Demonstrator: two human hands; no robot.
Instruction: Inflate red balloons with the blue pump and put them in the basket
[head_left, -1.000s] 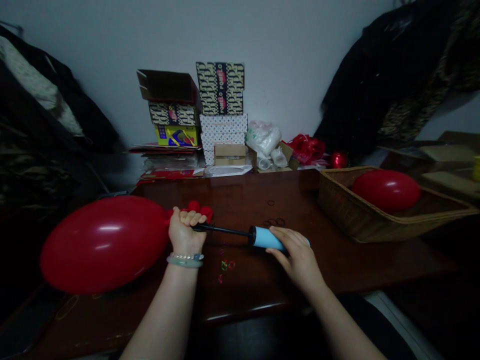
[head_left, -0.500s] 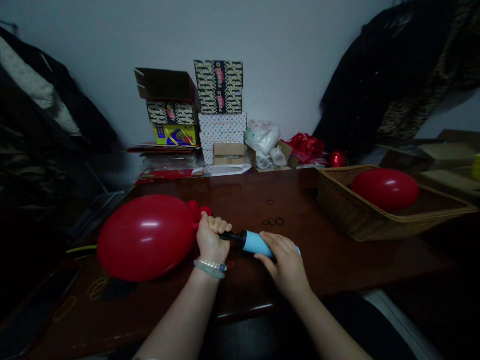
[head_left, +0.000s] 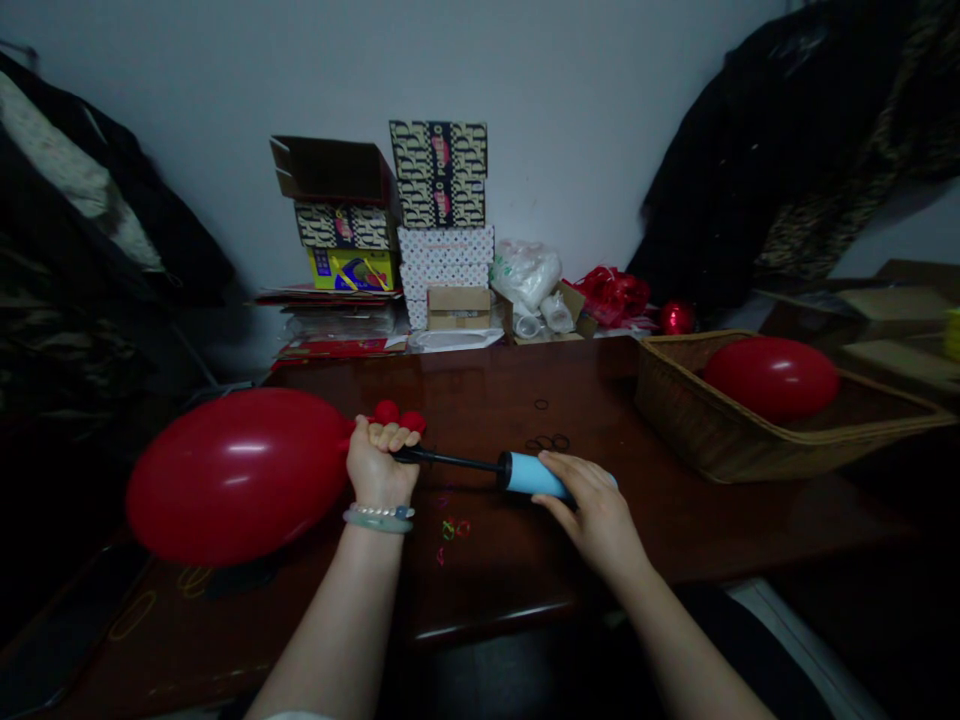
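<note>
Red, glossy, oval balloon (head_left: 236,475) at the left fist; pump extended

Finding: the hand pump stands drawn out, with a thin black rod (head_left: 465,461) exposed between its black end and the light-blue plastic cylindrical barrel (head_left: 532,475). Judged from this, the stroke is open rather than compressed.

Location: the balloon lies left of the barrel, its body broad and rounded, its neck running into the left hand (head_left: 381,465). Whether it touches the dark, polished wooden surface (head_left: 480,385) cannot be confirmed.

Grip: the left fingers are curled tight, clamped on the balloon's neck and the pump's black end together. Their joint is hidden within the fist, so its seal cannot be verified. The right hand (head_left: 596,510) has its fingers over the barrel and its thumb below, closed on it.

Surroundings: thin black loops (head_left: 551,442) lie beyond the barrel, and small coloured loops (head_left: 448,530) on its near left side. Well to the barrel's right stands a brown woven basket (head_left: 697,445) containing a second red balloon (head_left: 772,378).
</note>
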